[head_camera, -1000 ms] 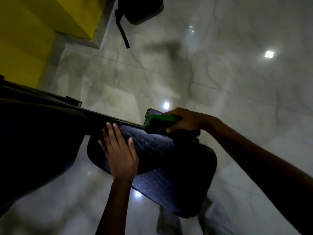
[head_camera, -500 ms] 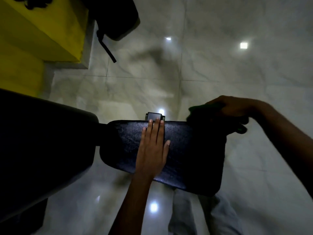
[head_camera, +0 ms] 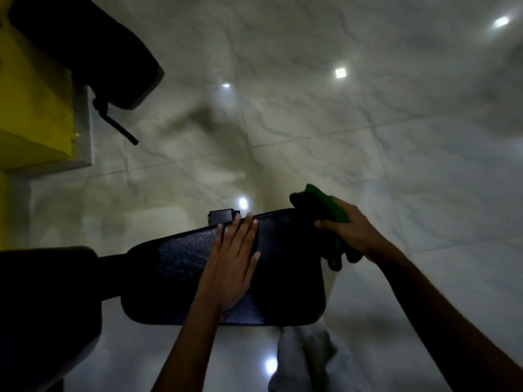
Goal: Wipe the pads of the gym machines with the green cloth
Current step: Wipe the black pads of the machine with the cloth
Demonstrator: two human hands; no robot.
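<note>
The long black padded cushion [head_camera: 181, 267] of the gym machine sticks out over the shiny grey tiled floor [head_camera: 368, 137]. The left hand [head_camera: 230, 264] lies flat on top of the cushion, fingers straight and close together, just like half a second ago. The right hand [head_camera: 349, 230] has its fingers curled tight around the bunched-up green cloth [head_camera: 325, 206], which sits at the far right corner of the cushion. Before, the cloth was mostly hidden under that hand. Now more green peeks out, above and below the fingers.
</note>
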